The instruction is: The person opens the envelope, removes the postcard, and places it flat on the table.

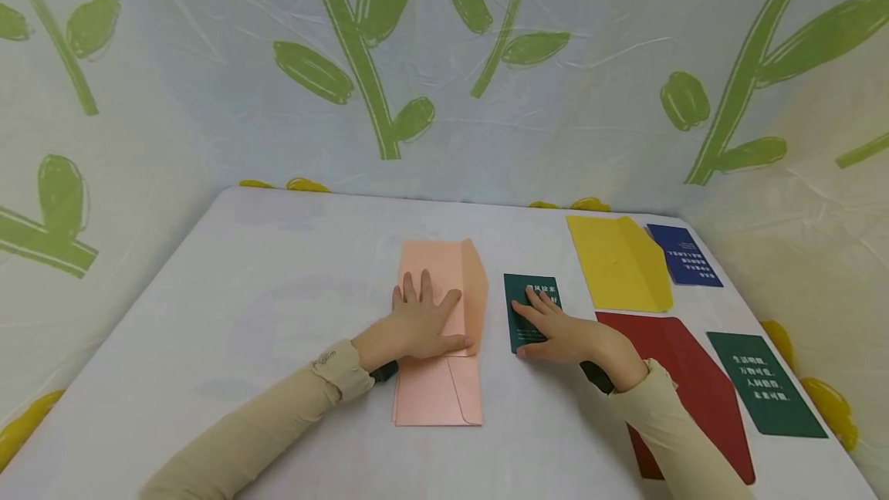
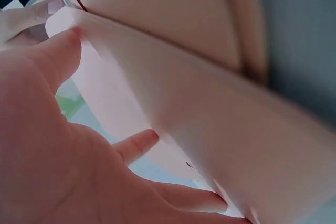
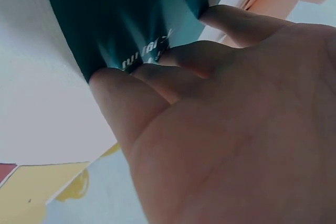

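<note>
In the head view, my left hand [image 1: 420,324] lies with fingers spread on a peach-pink envelope [image 1: 425,257] whose flap [image 1: 475,292] is unfolded to the right. A second pink envelope [image 1: 427,400] lies partly under it, nearer to me. The left wrist view shows the fingers [image 2: 137,144] touching the envelope's surface. To the right, my right hand [image 1: 566,334] rests its fingertips on a dark green card [image 1: 519,292] with white printed writing. In the right wrist view those fingers [image 3: 126,90] touch the card [image 3: 68,3], which lies on the white table.
On the right lie a yellow envelope [image 1: 618,265], a blue printed card [image 1: 684,253], a red envelope [image 1: 694,376] partly under my right forearm, and another green printed card [image 1: 767,388]. A flower-patterned cloth [image 1: 243,99] hangs behind the white table [image 1: 299,253].
</note>
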A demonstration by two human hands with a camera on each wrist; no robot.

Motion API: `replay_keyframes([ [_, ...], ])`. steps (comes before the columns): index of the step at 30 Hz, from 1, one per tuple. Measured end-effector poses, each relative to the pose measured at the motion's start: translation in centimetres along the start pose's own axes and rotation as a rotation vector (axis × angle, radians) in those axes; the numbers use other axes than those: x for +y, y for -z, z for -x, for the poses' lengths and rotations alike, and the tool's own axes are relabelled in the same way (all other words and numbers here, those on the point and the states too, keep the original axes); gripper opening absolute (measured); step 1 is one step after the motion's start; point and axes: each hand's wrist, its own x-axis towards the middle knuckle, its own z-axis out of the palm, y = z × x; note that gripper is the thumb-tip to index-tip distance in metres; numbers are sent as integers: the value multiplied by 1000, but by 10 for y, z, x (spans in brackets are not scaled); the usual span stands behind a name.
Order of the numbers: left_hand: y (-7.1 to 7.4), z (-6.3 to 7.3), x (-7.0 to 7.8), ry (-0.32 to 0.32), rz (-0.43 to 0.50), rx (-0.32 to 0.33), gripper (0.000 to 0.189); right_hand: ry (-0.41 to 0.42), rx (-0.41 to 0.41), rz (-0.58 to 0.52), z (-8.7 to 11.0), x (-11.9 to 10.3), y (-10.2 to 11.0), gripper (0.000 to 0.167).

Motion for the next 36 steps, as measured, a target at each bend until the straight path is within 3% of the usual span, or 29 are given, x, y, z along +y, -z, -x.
replay_keyframes([
  [21,12,-30,-13,52,28,-56,79,13,61,16,-32,10,15,78],
  [27,17,-18,-8,65,-14,-35,76,17,107,51,-25,4,17,77],
  [32,19,-2,1,43,25,-70,68,-44,63,67,-16,-4,14,79],
  [36,16,-4,2,38,63,-65,65,-59,37,61,-19,-6,11,79],
])
